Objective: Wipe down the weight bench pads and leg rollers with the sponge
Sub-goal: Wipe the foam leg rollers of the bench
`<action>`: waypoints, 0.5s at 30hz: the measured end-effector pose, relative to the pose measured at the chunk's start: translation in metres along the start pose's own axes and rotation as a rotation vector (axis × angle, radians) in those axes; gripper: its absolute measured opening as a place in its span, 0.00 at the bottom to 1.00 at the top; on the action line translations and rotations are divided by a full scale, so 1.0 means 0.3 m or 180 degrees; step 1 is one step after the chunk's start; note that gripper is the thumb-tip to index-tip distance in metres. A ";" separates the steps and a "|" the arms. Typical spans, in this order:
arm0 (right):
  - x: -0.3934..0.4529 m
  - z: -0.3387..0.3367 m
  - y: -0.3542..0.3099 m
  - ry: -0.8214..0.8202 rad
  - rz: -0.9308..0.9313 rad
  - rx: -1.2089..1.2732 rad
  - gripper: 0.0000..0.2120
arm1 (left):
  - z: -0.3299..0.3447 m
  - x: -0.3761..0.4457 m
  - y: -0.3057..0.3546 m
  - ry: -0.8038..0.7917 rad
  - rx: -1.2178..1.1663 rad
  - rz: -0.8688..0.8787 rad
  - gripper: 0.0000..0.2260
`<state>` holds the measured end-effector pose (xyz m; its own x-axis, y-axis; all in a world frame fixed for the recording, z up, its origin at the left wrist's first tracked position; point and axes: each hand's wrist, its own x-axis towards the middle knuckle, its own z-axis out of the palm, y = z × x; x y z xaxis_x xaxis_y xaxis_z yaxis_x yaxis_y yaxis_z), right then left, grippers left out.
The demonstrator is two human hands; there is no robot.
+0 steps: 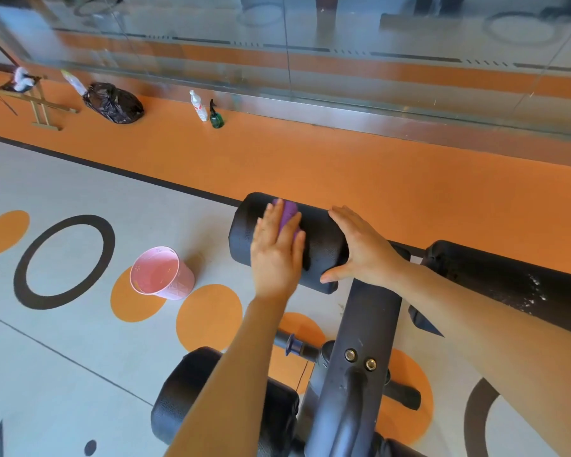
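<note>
A purple sponge (pixel 289 216) lies on top of the left black leg roller (pixel 320 242), with my left hand (pixel 277 252) pressing it flat, fingers straight. My right hand (pixel 360 249) rests on the same roller's right end, fingers spread over the top and thumb down its near side. A second black roller (pixel 495 275) sits to the right, with white flecks on its surface. The grey frame bar (pixel 366 341) runs from between the rollers toward me. A lower black roller (pixel 185 390) shows under my left forearm.
A pink bucket (pixel 160 273) stands on the floor left of the roller. Far back along the mirrored wall (pixel 343 61) are a white bottle (pixel 198 105), a green spray bottle (pixel 216 117), a black rubbish bag (pixel 112 102) and a small wooden stand (pixel 37 100).
</note>
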<state>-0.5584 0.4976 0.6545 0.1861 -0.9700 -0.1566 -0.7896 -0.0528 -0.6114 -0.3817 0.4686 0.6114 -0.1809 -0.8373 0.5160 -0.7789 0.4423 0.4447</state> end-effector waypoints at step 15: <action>0.025 -0.031 0.016 -0.0232 0.0081 0.0148 0.57 | -0.001 -0.020 -0.049 0.0241 -0.0188 -0.0747 0.18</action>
<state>-0.5662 0.4878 0.6578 0.2097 -0.9509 -0.2276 -0.7669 -0.0155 -0.6416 -0.3689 0.4674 0.6020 0.0479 -0.8938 0.4460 -0.7575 0.2585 0.5995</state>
